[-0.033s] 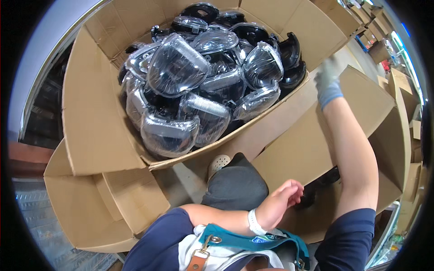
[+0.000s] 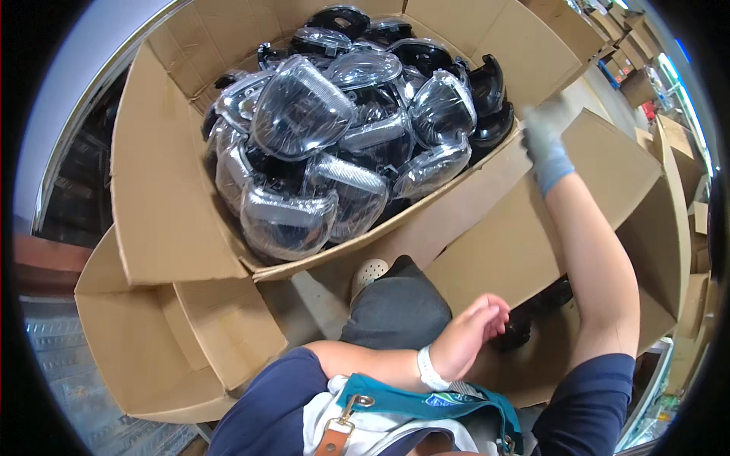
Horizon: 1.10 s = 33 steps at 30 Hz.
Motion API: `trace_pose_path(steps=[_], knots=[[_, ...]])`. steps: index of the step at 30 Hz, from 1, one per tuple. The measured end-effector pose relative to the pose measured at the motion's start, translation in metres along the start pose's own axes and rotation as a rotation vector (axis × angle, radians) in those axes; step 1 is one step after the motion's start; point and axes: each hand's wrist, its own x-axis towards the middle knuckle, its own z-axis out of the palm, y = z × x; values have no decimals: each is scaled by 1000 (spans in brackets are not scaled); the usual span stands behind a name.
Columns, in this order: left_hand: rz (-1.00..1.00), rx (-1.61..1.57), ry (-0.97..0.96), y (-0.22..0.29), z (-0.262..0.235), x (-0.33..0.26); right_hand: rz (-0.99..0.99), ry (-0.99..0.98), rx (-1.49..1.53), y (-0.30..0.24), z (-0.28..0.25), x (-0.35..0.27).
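Note:
A large cardboard box (image 2: pixel 176 190) holds a heap of clear-fronted, black-backed headlights (image 2: pixel 303 108), several wrapped in clear plastic film. My right hand (image 2: pixel 544 148), in a grey-blue glove, is stretched past the box's right front edge; motion smears its fingers, so I cannot see whether it touches anything. My bare left hand (image 2: pixel 473 334), with a white wristband (image 2: pixel 430 370), hovers over an open carton (image 2: pixel 532 247) on the right, its fingers loosely curled and nothing visible in them. Dark parts (image 2: pixel 521 327) show inside that carton, partly covered by its flap.
Another open carton (image 2: pixel 144 327) stands at the lower left, below the large box. My knee (image 2: pixel 399 308) and a light perforated shoe (image 2: pixel 370 275) are between the boxes. Stacked cartons (image 2: pixel 696 296) line the far right side. Dark shelving (image 2: pixel 80 190) stands at the left.
My right hand has moved slightly left and down, nearer the large box. The large box and its headlights sit slightly further right in view. My left hand is nearly unmoved.

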Motion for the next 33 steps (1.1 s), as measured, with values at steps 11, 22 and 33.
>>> trace_pose_path(steps=[11,22,33], knots=[[1178,893,1237,75,-226,-89,-472,-377,-1374,20,-88,-181],[1087,153,1099,108,-241,-78,-439,-225,-1251,41,-98,-190],[159,565,608,101,-247,-129,-470,-147,-1177,46,-104,-197]])
